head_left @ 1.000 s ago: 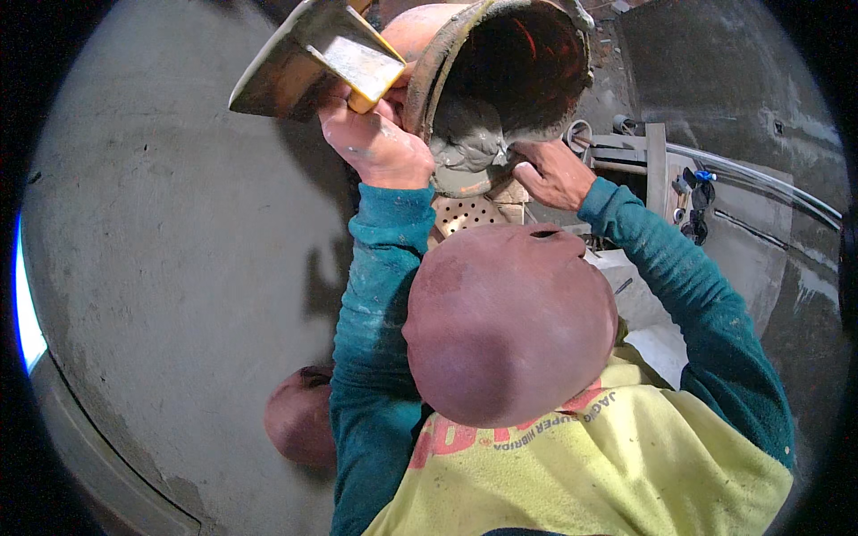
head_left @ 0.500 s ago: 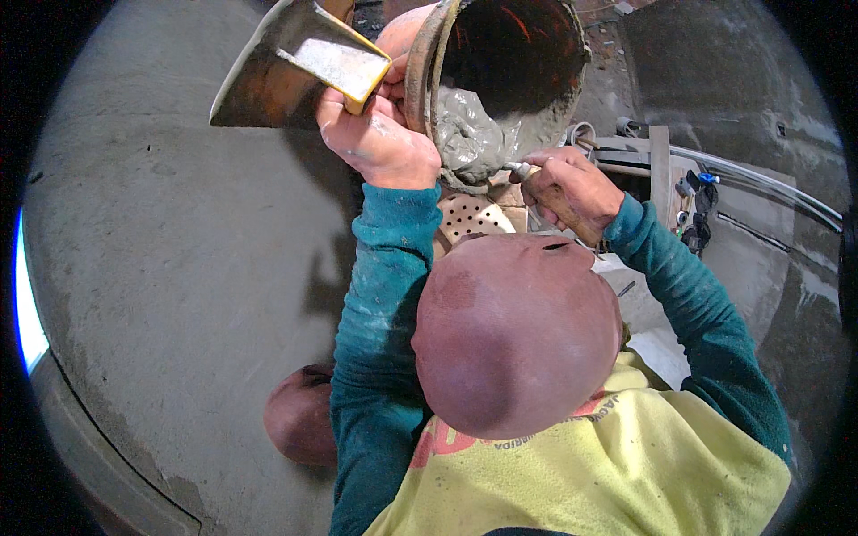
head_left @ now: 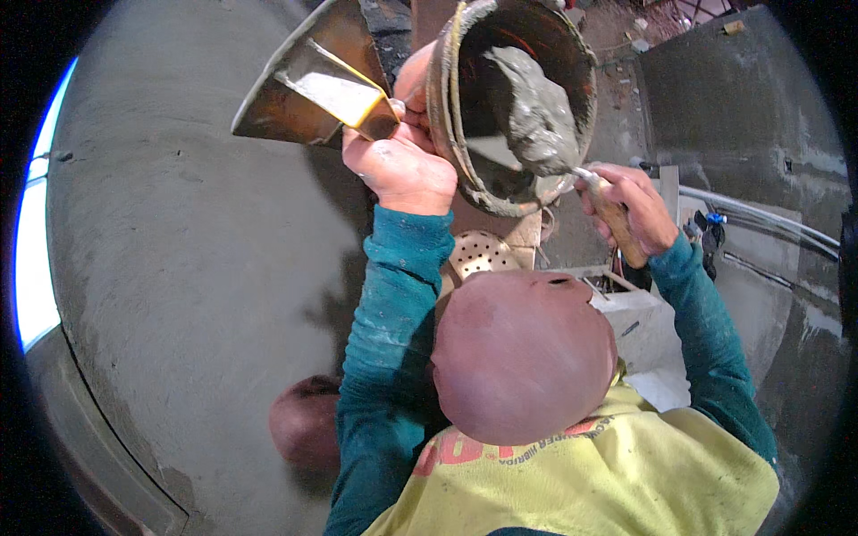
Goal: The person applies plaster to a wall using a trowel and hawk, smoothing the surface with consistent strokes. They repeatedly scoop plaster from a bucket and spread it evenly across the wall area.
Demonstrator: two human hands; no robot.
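My left hand point(head_left: 402, 170) is closed around a plastering float point(head_left: 295, 76) with a wide dark plate and a pale, yellow-edged part, its fingers against the side of a tilted bucket point(head_left: 444, 116). The bucket's mouth faces me, its rim crusted with mortar. My right hand point(head_left: 635, 210) grips the wooden handle of a trowel point(head_left: 612, 214) at the right side of the mouth. A thick heap of wet grey mortar point(head_left: 541, 121) covers the trowel's blade, hiding it. Some grey mortar also smears the bucket's inner wall.
My knee point(head_left: 523, 357) rises between my forearms, above a tan perforated clog point(head_left: 483, 253). A smooth grey cement surface point(head_left: 197, 268) spreads to the left. On the right lie pale pipes point(head_left: 760, 213) and dark cords point(head_left: 712, 241) beside a grey cement surface point(head_left: 742, 107).
The trowel has scooped up the mortar, which now stands in a heap across the bucket's mouth. My right hand has shifted right, and the bucket sits slightly farther right in view.
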